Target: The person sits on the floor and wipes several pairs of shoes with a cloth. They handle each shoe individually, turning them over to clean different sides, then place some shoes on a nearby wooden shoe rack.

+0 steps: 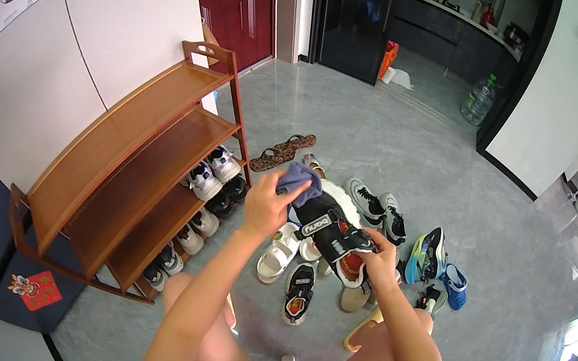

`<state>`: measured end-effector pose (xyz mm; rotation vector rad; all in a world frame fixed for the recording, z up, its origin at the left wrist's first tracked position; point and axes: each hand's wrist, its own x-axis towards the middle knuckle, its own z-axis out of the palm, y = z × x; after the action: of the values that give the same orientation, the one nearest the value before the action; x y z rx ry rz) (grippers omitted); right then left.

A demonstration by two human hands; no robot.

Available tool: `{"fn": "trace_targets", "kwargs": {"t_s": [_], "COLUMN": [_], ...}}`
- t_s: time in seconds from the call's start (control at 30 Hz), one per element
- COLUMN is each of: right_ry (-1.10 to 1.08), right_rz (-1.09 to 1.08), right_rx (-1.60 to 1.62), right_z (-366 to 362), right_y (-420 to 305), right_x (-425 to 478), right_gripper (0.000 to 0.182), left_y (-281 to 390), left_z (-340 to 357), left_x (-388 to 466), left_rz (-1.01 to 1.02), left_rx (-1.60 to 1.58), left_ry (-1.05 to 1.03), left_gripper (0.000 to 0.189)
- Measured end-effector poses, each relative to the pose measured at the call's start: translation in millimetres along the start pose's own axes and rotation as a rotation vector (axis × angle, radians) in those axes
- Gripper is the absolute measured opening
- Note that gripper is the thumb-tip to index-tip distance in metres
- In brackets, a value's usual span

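A black sneaker (pixel 322 226) with a white sole and red insole is held up over the floor in front of me. My right hand (pixel 383 259) grips it at the heel end, near the opening. My left hand (pixel 269 203) pinches a folded grey-purple cloth (pixel 300 183) against the toe. Below, a similar black sneaker (pixel 298 294) stands on the tiles between my feet. To its left is a white sandal-like shoe (pixel 278 253). A pair of grey lace-up sneakers (pixel 366 199) sits beyond the held shoe, partly hidden by it.
At left, a wooden shoe rack (pixel 149 157) holds several shoes on its lower tiers. Leopard-print slippers (pixel 283 154) lie beside its far end. On the right are blue-green running shoes (pixel 428 255) and a blue clog (pixel 454 287). A water bottle (pixel 479 100) stands by the far doorway.
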<state>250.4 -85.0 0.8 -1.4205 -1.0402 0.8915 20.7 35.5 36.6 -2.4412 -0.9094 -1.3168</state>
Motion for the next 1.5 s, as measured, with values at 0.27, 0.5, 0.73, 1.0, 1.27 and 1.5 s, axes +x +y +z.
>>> {"fn": "trace_targets", "kwargs": {"t_s": [0.27,0.5,0.73,1.0,1.27,1.5], "right_ry": [-0.133,0.026,0.065,0.032,0.216,-0.020], "right_rz": [0.350,0.562,0.580,0.547,0.441,0.228], "right_rx": [0.181,0.315,0.725,0.530,0.525,0.525], "right_z": [-4.0,16.4,-21.6,4.8,-3.5,8.6], "right_y": [-6.4,-41.6,25.2,21.6,9.9,0.3], "right_x": [-1.7,-10.9,33.4,23.6,31.4,17.0], "right_gripper": [0.028,0.028,0.029,0.034,0.027,0.059], "left_y": [2.2,33.9,98.9,59.2,112.7,56.8], "left_z": [3.0,12.8,19.2,23.2,14.0,28.6], "left_x": [8.2,-13.3,-26.0,-9.5,-29.5,-15.2], "left_rz": [-0.191,-0.173,-0.178,-0.392,-0.194,-0.514], "left_rx": [-0.139,0.080,-0.392,-0.354,-0.549,-0.629], "left_ry": [0.056,-0.161,-0.308,-0.194,-0.341,-0.176], "left_gripper": [0.049,0.063,0.050,0.052,0.049,0.044]}}
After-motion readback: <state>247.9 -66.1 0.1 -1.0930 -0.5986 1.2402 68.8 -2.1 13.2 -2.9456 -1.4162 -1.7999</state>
